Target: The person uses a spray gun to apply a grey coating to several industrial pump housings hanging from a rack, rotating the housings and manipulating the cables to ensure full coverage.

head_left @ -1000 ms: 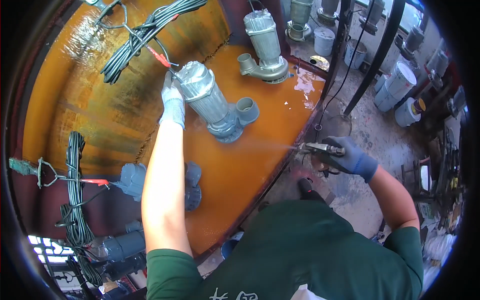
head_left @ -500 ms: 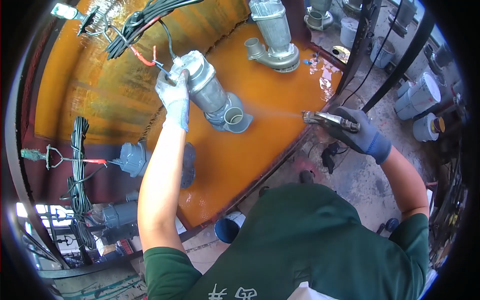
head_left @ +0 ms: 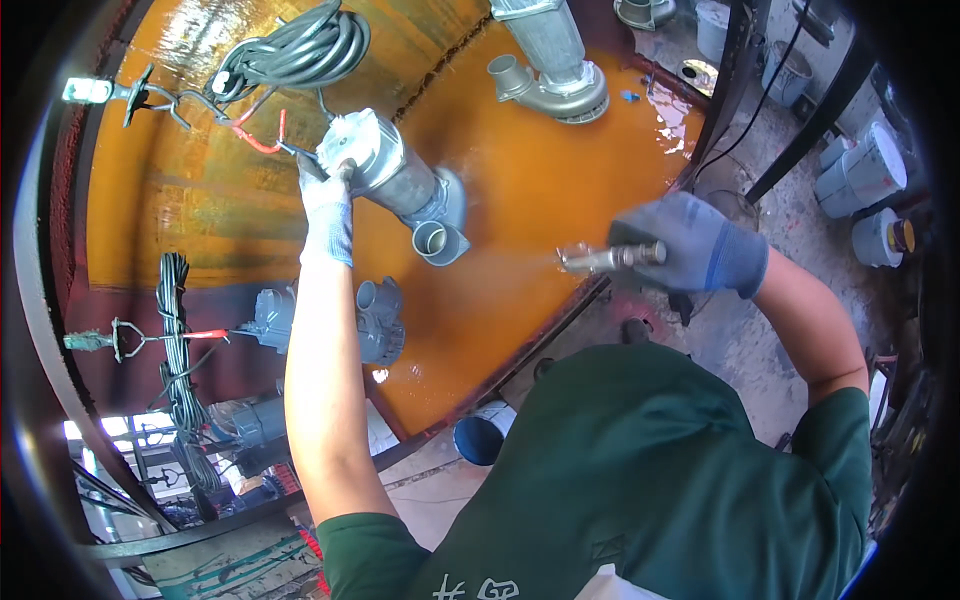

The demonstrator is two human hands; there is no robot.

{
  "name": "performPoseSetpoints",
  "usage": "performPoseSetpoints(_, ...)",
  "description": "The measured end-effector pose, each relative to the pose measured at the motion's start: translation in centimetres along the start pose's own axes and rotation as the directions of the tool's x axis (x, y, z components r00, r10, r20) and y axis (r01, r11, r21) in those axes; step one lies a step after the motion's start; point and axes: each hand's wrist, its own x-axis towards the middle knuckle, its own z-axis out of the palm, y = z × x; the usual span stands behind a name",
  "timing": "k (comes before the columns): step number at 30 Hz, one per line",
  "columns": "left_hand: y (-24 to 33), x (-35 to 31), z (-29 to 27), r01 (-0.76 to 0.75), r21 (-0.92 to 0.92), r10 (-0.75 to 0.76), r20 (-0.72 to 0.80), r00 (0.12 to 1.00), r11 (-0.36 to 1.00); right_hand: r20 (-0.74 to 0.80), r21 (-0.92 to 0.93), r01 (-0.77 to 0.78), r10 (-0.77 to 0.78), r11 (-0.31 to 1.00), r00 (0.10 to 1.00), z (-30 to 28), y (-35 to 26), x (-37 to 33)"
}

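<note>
My left hand, in a pale glove, is closed on the top end of a hanging submersible pump. The pump tilts, its silver-grey body running down to a round outlet that faces me. A dark cable coil and a red-sleeved hook hang above it. To the right, my gloved right hand, slightly blurred, grips a metal spray gun. The nozzle points left at the pump's lower end, apart from it, and a faint mist spreads between them.
Another pump hangs at the far side. A grey-coated pump hangs partly behind my left forearm. An orange-stained booth panel backs them, edged by a dark frame. Buckets stand at right; a blue-lined bucket sits near my body.
The spray gun and my right hand have moved left. The held pump has shifted left and turned a little, together with my left hand. The cable coil above has turned.
</note>
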Motion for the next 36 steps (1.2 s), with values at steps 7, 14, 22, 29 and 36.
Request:
performPoseSetpoints(7, 1.9, -1.1, 0.7, 0.062, 0.127, -0.051, -0.087, 0.995, 0.990, 0.070, 0.077, -0.046, 0.040, 0.996, 0.997, -0.7, -1.0, 3.0)
performPoseSetpoints(14, 5.8, -3.9, 3.5, -0.283, 0.834, 0.305, 0.145, 0.941, 0.475, 0.036, 0.039, -0.071, 0.070, 0.997, 0.997, 2.1, -0.5, 4.6)
performPoseSetpoints(22, 6.8, -2.6, 2.9, -0.258, 0.881, 0.122, 0.228, 0.966, 0.396, -0.116, 0.040, -0.073, 0.077, 0.997, 0.990, 4.4, -1.6, 6.2)
performPoseSetpoints(29, 7.6, -3.6, 3.3, -0.327, 0.909, 0.190, 0.284, 0.940, 0.259, -0.033, -0.098, -0.143, 0.141, 0.985, 0.990, 2.8, -1.7, 3.0)
performPoseSetpoints(36, 7.8, -4.5, 4.2, -0.331, 0.921, 0.187, 0.295, 0.937, 0.207, 0.032, 0.018, -0.389, 0.389, 0.921, 0.921, -1.9, -2.3, 1.6)
